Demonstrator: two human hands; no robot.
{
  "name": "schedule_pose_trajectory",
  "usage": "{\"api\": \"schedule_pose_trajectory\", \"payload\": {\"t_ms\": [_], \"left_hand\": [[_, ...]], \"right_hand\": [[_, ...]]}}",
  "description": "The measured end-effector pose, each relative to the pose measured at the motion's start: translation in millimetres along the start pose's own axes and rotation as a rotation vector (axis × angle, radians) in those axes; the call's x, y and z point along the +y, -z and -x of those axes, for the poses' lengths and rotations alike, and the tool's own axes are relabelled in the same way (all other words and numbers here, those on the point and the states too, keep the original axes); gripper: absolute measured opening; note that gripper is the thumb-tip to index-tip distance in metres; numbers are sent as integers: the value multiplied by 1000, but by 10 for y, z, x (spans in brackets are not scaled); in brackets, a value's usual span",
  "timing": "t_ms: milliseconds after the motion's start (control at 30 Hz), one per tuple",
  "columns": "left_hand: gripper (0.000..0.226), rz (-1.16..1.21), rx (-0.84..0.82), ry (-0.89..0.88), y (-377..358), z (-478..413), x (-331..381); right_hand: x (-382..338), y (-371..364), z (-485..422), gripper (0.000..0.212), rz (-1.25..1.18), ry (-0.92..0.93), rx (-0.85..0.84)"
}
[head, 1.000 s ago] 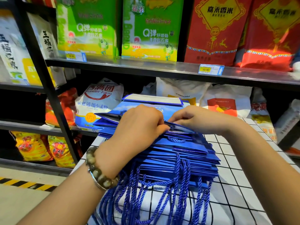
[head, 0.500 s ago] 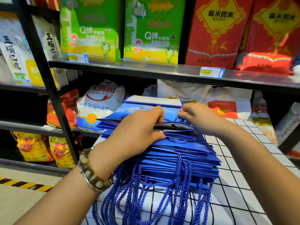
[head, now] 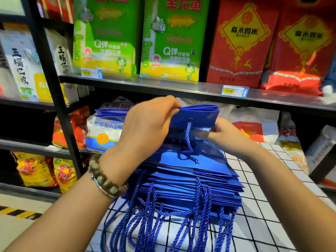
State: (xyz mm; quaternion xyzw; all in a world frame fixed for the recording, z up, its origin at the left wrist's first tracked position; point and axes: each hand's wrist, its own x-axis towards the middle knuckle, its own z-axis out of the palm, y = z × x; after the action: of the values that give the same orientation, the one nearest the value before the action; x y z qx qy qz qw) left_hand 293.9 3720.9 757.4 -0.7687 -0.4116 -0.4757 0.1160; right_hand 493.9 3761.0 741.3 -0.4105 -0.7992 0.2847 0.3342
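Observation:
A stack of flat blue paper gift bags with blue rope handles lies on a white table with a black grid. The top blue bag is lifted off the stack, its upper edge tilted up toward the shelf. My left hand pinches that bag's top edge at its left corner. My right hand grips the bag's right side from underneath, thumb on the front. One rope handle hangs down from the lifted bag. A beaded bracelet sits on my left wrist.
A black metal shelf runs right behind the stack, carrying green rice bags and red rice bags with price tags. Flour and rice sacks fill the lower shelves. Yellow-black floor tape lies at lower left.
Both hands have lifted the top bag off the stack and tipped its upper edge up. Earlier they were picking at its edge while it lay flat.

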Motion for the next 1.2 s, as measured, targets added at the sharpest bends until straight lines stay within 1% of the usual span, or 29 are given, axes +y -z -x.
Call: {"api": "schedule_pose_trajectory", "payload": {"t_ms": [67, 100, 133, 200, 267, 300, 333, 367, 400, 433, 467, 500, 533, 600, 700, 767, 833, 933, 967, 1033, 1067, 1133, 1200], "left_hand": [[28, -30, 49, -65, 51, -92, 29], [27, -80, 95, -105, 72, -123, 30], [31, -133, 159, -115, 102, -145, 17], [50, -211, 344, -14, 220, -165, -42], [68, -200, 519, 120, 334, -156, -193], [76, -115, 539, 182, 364, -167, -293], [83, 61, 511, 236, 373, -189, -376], [86, 310, 449, 307, 365, -214, -436], [82, 561, 371, 389, 339, -241, -458], [70, 716, 301, 468, 305, -261, -470], [56, 764, 256, 525, 277, -276, -482], [48, 716, 234, 553, 252, -291, -517], [44, 665, 241, 560, 229, -313, -566], [35, 617, 295, 550, 261, -380, -600], [29, 561, 367, 491, 341, -516, -593], [31, 555, 361, 483, 365, -603, -606], [36, 599, 329, 526, 373, -704, -590], [45, 625, 262, 535, 328, -877, -492], [51, 621, 220, 528, 300, -926, -415], [72, 625, 87, 515, 183, -983, -253], [79, 629, 21, 504, 102, -988, -151], [87, 697, -68, 436, -134, -966, 59], [95, 748, -171, 394, -427, -925, 283]], "right_hand": [[-43, -26, -107, 22, -26, 57, 209], [-81, -23, -151, 22, -70, 86, 323], [-131, -8, -188, 25, -126, 118, 414], [-254, 53, -247, 23, -258, 181, 538], [-377, 146, -301, 11, -410, 262, 646], [-444, 202, -324, 9, -467, 302, 698], [-510, 257, -352, 8, -498, 335, 738], [-586, 298, -375, 7, -514, 353, 766], [-661, 328, -402, 6, -534, 359, 782], [-724, 352, -437, 5, -561, 355, 794], [-786, 377, -481, 5, -587, 350, 813], [-840, 403, -523, 7, -603, 343, 833], [-872, 432, -574, 8, -617, 340, 841], [-889, 481, -650, 11, -598, 319, 805], [-737, 466, -669, 30, -422, 153, 659], [-593, 392, -641, 25, -335, 53, 587], [-522, 390, -614, 20, -325, 26, 625], [-541, 610, -559, 20, -291, 3, 671], [-552, 716, -514, 20, -250, -7, 679], [-508, 937, -371, 20, -174, -45, 660], [-451, 1032, -273, 19, -121, -76, 633], [-301, 1166, -38, 13, -24, -176, 573], [-91, 1248, 211, 8, 11, -295, 535]]}}
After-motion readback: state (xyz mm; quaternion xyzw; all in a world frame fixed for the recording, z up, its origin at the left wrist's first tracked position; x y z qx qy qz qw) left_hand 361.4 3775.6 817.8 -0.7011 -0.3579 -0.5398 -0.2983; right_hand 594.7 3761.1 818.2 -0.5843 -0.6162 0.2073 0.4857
